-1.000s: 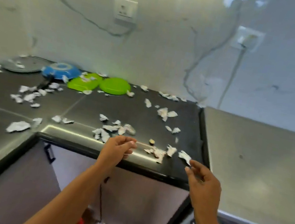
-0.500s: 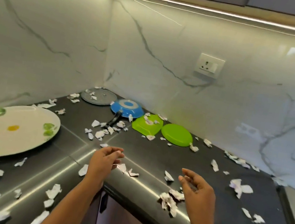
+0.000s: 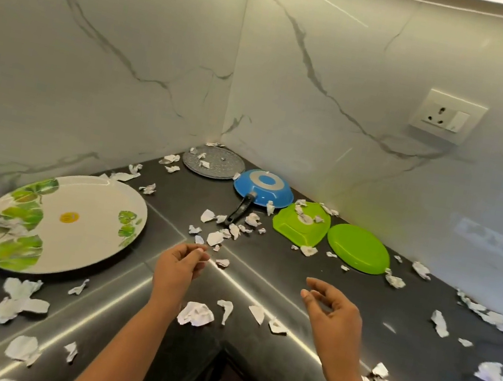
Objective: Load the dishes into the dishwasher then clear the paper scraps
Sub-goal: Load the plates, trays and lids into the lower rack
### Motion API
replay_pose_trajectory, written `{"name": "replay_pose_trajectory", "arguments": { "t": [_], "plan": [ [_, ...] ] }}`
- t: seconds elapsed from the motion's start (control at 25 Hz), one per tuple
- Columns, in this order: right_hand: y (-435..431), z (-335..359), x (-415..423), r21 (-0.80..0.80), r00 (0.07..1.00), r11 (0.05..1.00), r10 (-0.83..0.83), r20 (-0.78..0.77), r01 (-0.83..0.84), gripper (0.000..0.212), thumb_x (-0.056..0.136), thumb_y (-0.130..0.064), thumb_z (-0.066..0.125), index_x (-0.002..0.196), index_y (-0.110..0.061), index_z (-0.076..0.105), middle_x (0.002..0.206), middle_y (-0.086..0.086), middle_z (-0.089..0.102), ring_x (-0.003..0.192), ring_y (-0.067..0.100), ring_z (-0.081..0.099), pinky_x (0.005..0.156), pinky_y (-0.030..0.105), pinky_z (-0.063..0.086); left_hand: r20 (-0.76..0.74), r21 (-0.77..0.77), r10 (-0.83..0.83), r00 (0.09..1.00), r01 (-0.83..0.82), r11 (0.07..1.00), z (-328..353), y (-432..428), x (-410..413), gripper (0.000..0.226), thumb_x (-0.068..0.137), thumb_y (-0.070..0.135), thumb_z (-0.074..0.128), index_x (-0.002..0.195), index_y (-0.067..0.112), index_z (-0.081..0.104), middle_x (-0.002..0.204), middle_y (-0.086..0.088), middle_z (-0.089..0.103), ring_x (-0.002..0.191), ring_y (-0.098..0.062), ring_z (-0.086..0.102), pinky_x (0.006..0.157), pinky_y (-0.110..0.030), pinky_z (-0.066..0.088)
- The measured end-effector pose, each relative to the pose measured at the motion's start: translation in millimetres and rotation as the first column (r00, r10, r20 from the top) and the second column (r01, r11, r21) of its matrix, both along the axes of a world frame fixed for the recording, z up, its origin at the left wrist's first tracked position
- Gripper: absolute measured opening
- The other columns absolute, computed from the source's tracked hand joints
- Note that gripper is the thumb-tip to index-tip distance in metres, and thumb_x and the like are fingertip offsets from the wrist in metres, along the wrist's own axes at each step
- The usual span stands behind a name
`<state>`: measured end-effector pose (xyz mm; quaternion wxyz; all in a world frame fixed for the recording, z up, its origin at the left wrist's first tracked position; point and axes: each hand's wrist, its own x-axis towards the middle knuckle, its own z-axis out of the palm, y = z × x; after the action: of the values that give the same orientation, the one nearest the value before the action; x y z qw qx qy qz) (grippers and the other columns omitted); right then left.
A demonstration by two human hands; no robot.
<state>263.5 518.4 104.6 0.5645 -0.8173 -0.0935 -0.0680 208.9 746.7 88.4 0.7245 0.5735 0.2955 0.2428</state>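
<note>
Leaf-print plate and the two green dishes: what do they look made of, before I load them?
Leaf-print plate: probably melamine or glazed ceramic. It has a smooth white face with printed leaves and a soft sheen, but the view does not show which. Square green dish and oval green plate: likely plastic, going by the uniform lime colour, satin finish and thin moulded edges.

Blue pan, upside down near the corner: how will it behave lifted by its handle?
The blue pan looks rigid and probably bowl-heavy, so it may droop from its black handle. Lying rim-down, it should slide rather than tip. Paper scraps by the handle may scatter.
</note>
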Motion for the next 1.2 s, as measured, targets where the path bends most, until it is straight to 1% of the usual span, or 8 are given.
{"name": "replay_pose_trajectory", "arguments": {
  "t": [0.16, 0.28, 0.48, 0.6, 0.8, 1.0, 1.08, 1.2],
  "plan": [
    [34, -5, 22, -0.011, 0.996, 0.996, 0.085, -0.011, -0.085, 0.019, 0.08, -0.012, 0.071, 0.095, -0.023, 0.071, 0.088, -0.002, 0.07, 0.088, 0.012, 0.065, 0.071, 0.02, 0.048, -0.035, 0.043, 0.095, 0.995, -0.094, 0.995, -14, 25, 10, 0.014, 0.091, 0.006, 0.055, 0.09, 0.009, 0.069, 0.079, -0.009, 0.067, 0.072, -0.016, 0.061, 0.069, -0.025, 0.053],
    [59, -5, 45, -0.012, 0.989, 0.989, 0.147, -0.009, -0.147, 0.02, 0.08, -0.012, 0.071, 0.093, -0.026, 0.069, 0.088, -0.003, 0.069, 0.088, 0.011, 0.065, 0.071, 0.02, 0.048, -0.046, 0.077, 0.17, 0.984, -0.166, 0.983, -26, 50, 27, 0.012, 0.091, 0.009, 0.058, 0.087, 0.014, 0.068, 0.084, -0.011, 0.068, 0.08, -0.021, 0.064, 0.077, -0.034, 0.055],
    [100, -6, 90, -0.047, 0.971, 0.97, 0.239, 0.001, -0.239, 0.021, 0.081, -0.011, 0.07, 0.097, -0.025, 0.069, 0.094, -0.004, 0.069, 0.09, 0.01, 0.063, 0.075, 0.022, 0.049, -0.148, 0.171, 0.138, 0.979, -0.112, 0.979, -59, 77, 58, 0.01, 0.088, 0.011, 0.062, 0.096, 0.014, 0.067, 0.086, -0.007, 0.067, 0.079, -0.022, 0.064, 0.078, -0.037, 0.055],
    [124, -16, 114, -0.079, 0.961, 0.958, 0.276, -0.022, -0.277, 0.021, 0.081, -0.01, 0.07, 0.098, -0.022, 0.069, 0.096, -0.004, 0.069, 0.088, 0.006, 0.062, 0.071, 0.013, 0.045, -0.158, 0.205, 0.168, 0.973, -0.134, 0.97, -71, 90, 79, 0.014, 0.086, 0.01, 0.065, 0.095, 0.02, 0.065, 0.092, -0.006, 0.068, 0.086, -0.022, 0.066, 0.083, -0.039, 0.056],
    [175, -36, 154, -0.138, 0.948, 0.939, 0.303, -0.1, -0.315, 0.02, 0.083, -0.013, 0.068, 0.102, -0.02, 0.069, 0.098, -0.004, 0.067, 0.09, 0.007, 0.062, 0.067, 0.007, 0.042, -0.151, 0.247, 0.18, 0.972, -0.14, 0.959, -66, 126, 128, 0.033, 0.083, 0.007, 0.066, 0.115, 0.011, 0.059, 0.111, -0.005, 0.063, 0.103, -0.016, 0.06, 0.094, -0.03, 0.048],
    [234, -52, 187, -0.305, 0.923, 0.871, 0.372, -0.101, -0.385, 0.035, 0.087, -0.015, 0.063, 0.122, -0.011, 0.06, 0.117, 0.004, 0.062, 0.105, 0.014, 0.057, 0.092, 0.027, 0.046, -0.128, 0.195, 0.146, 0.981, -0.119, 0.974, -67, 159, 168, 0.046, 0.082, 0.002, 0.066, 0.126, 0.006, 0.053, 0.122, -0.007, 0.056, 0.116, -0.017, 0.053, 0.102, -0.031, 0.043],
    [260, -53, 205, -0.387, 0.9, 0.816, 0.425, -0.099, -0.428, 0.043, 0.09, -0.014, 0.059, 0.131, -0.009, 0.05, 0.132, 0.006, 0.053, 0.122, 0.017, 0.049, 0.105, 0.029, 0.036, -0.115, 0.185, 0.14, 0.983, -0.117, 0.976, -72, 170, 179, 0.046, 0.081, 0.003, 0.068, 0.124, 0.01, 0.054, 0.123, -0.008, 0.058, 0.117, -0.019, 0.054, 0.102, -0.034, 0.044],
    [299, -55, 242, -0.511, 0.88, 0.737, 0.468, -0.086, -0.442, 0.053, 0.092, -0.013, 0.053, 0.142, -0.006, 0.036, 0.148, 0.008, 0.036, 0.137, 0.019, 0.031, 0.112, 0.027, 0.022, -0.118, 0.174, 0.124, 0.985, -0.103, 0.979, -78, 183, 193, 0.046, 0.08, 0.003, 0.069, 0.123, 0.013, 0.054, 0.12, -0.007, 0.059, 0.116, -0.019, 0.056, 0.1, -0.032, 0.045]
  ]
}}
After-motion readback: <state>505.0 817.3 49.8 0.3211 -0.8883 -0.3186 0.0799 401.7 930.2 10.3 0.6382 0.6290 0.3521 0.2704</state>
